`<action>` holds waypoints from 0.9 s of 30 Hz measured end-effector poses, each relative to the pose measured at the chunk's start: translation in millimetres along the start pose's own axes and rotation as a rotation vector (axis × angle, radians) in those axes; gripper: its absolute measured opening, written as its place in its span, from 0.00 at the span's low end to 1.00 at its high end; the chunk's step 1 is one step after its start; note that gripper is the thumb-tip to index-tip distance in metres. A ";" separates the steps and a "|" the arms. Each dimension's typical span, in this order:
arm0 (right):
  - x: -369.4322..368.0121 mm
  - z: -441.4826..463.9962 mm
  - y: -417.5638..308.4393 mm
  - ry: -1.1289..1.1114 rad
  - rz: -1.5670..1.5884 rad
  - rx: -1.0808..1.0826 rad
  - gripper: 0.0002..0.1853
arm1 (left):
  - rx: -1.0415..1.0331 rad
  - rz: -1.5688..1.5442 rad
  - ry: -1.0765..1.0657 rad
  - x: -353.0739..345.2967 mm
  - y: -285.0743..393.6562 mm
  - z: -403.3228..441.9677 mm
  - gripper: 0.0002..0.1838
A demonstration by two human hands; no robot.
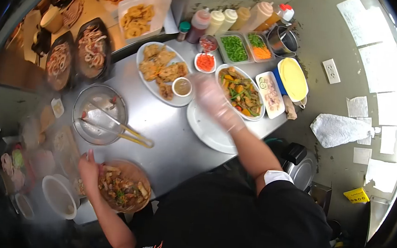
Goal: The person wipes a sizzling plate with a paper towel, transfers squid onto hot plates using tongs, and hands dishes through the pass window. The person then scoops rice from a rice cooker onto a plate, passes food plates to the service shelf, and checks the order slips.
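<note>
My left hand (90,173) is closed at the left rim of a brownish bowl (143,205), thumb up, its other fingers largely hidden. In that bowl lies a stir-fry (122,188) of browned pieces with some green. My right hand (210,96), in a clear glove and smeared by motion, reaches over the upper edge of a white oval plate (212,132). To its left is an oval plate of fried pieces (158,66) with a small cup of sauce (182,87). On its right stands a dish of mixed vegetables (241,92).
Tongs (131,137) lie across a round strainer (78,125). Squeeze bottles (229,20), green onion (234,48) and shredded carrot (262,53) line the back. Two dark platters (101,70) stand on the upper-left shelf. A white tub (60,197) sits lower left.
</note>
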State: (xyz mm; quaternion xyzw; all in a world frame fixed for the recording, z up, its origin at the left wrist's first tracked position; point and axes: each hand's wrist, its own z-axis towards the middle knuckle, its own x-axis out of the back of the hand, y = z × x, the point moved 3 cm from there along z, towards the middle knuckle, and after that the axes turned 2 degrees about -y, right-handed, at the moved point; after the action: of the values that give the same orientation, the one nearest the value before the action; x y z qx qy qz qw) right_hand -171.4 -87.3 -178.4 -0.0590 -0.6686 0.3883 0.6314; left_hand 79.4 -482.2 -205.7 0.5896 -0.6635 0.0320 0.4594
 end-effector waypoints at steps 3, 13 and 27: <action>104.8 45.3 104.5 0.077 -0.366 -0.083 0.17 | -0.030 -0.142 -0.090 1.5 26.1 -60.9 0.24; 73.9 133.7 247.7 -0.197 -0.503 0.150 0.15 | 0.401 -0.178 -0.759 -71.7 8.6 -187.7 0.23; 59.9 111.7 11.8 -0.054 1.390 -0.514 0.25 | 0.763 -0.436 -0.756 -225.8 -205.6 -240.2 0.24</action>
State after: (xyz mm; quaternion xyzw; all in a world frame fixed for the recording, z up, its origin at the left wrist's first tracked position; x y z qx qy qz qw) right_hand -287.5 -94.7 -126.4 -0.6051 -0.5620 0.5310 0.1896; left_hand 357.1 -234.1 -316.2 0.8071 -0.5862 -0.0396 -0.0586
